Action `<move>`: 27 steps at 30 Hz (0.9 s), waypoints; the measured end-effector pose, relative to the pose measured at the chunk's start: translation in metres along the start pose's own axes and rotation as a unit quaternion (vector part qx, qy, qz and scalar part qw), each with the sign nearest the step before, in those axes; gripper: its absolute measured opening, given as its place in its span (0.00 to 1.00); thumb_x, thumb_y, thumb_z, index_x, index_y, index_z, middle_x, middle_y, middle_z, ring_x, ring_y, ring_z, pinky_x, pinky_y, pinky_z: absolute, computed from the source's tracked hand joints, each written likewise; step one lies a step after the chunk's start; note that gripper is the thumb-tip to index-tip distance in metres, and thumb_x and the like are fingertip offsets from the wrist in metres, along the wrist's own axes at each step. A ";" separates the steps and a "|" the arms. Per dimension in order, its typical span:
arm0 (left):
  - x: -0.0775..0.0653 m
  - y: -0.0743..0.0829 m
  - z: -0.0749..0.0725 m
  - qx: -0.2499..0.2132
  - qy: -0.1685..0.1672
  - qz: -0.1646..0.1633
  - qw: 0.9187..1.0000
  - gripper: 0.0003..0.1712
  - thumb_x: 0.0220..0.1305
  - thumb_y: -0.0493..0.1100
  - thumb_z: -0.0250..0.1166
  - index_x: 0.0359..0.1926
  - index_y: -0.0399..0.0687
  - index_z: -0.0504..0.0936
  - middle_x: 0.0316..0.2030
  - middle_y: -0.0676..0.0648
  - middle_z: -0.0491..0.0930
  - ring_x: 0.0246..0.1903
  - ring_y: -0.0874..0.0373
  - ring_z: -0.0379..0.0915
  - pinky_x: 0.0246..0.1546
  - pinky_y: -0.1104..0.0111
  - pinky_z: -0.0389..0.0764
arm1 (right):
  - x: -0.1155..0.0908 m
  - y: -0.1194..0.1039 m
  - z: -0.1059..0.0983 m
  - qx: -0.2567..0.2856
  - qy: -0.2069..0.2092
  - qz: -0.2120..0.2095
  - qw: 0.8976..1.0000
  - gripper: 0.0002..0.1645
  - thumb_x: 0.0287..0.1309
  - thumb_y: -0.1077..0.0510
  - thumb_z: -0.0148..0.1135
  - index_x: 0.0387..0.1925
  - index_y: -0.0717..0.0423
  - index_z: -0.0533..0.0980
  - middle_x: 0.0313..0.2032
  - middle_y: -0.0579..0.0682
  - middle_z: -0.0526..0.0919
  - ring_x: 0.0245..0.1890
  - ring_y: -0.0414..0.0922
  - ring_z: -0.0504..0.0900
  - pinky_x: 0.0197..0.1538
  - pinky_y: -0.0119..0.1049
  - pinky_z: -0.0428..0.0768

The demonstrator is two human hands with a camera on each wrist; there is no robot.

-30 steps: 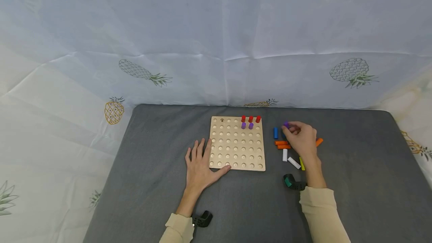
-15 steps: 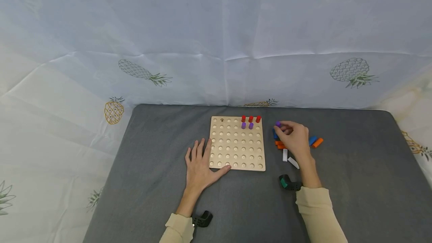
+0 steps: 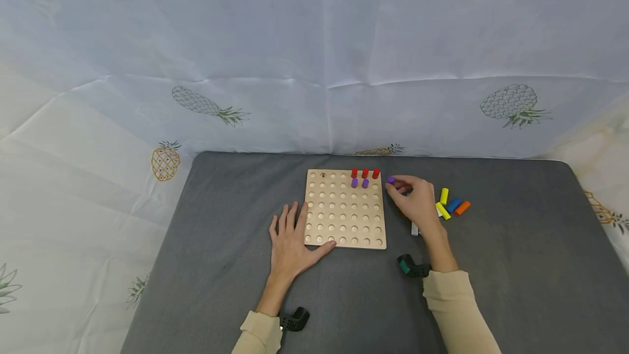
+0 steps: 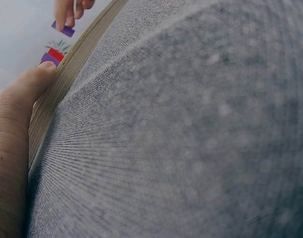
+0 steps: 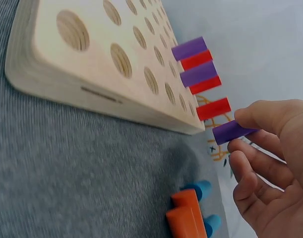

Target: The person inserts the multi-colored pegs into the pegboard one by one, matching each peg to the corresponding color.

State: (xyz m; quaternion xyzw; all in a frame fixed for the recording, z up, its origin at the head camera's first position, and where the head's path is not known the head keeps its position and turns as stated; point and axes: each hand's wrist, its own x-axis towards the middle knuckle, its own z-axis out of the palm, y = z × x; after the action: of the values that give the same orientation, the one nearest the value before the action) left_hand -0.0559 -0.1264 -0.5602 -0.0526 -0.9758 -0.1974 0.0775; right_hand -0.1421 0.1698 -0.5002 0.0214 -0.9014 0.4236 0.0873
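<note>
A wooden pegboard (image 3: 344, 209) with rows of round holes lies on the grey table. Red pegs (image 3: 365, 173) stand in its far row at the right, and two purple pegs (image 5: 197, 74) stand in the row before them. My left hand (image 3: 291, 245) rests at the board's near left corner, fingers spread along the side and thumb on the near edge. Between thumb and fingertips my right hand (image 3: 415, 200) pinches another purple peg (image 5: 233, 132). It holds that peg in the air just beyond the board's right edge, apart from the board.
Loose pegs lie right of the board, partly hidden under my right hand: yellow pegs (image 3: 444, 196), a blue peg (image 3: 454, 205), an orange peg (image 3: 462, 208) and a white peg (image 3: 415, 229). More orange pegs (image 5: 185, 218) show in the right wrist view. A pineapple-print cloth (image 3: 324, 59) hangs behind the table.
My right hand has moved left with the purple peg, from over the loose pegs to near the board's right edge. Yellow pegs have come into view behind it. The left hand stays put.
</note>
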 end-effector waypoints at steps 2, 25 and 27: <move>0.000 0.000 0.000 0.000 -0.002 -0.001 1.000 0.67 0.47 0.83 0.64 0.81 0.55 0.55 0.76 0.39 0.62 0.78 0.38 0.54 0.75 0.38 0.50 | 0.001 -0.002 0.003 -0.001 -0.004 -0.006 1.000 0.17 0.61 0.60 0.71 0.48 0.68 0.85 0.35 0.63 0.89 0.33 0.54 0.87 0.32 0.26 0.76; 0.000 0.002 -0.003 0.001 -0.017 -0.010 1.000 0.67 0.47 0.82 0.65 0.81 0.56 0.54 0.77 0.39 0.61 0.79 0.39 0.52 0.76 0.38 0.48 | 0.006 -0.006 0.018 0.016 -0.054 -0.042 0.998 0.16 0.62 0.61 0.69 0.49 0.66 0.85 0.35 0.61 0.89 0.34 0.52 0.87 0.34 0.29 0.79; 0.000 0.002 -0.003 0.000 -0.015 -0.009 1.000 0.67 0.47 0.82 0.65 0.81 0.55 0.54 0.77 0.39 0.61 0.79 0.38 0.52 0.76 0.38 0.48 | 0.006 -0.005 0.019 0.014 -0.056 -0.041 0.998 0.16 0.63 0.60 0.69 0.50 0.66 0.85 0.35 0.61 0.89 0.34 0.52 0.86 0.34 0.29 0.78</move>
State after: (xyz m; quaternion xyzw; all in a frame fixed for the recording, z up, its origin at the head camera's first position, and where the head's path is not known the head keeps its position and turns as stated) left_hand -0.0553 -0.1261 -0.5569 -0.0469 -0.9773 -0.1972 0.0613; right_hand -0.1503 0.1527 -0.5075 0.0831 -0.8970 0.4307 0.0541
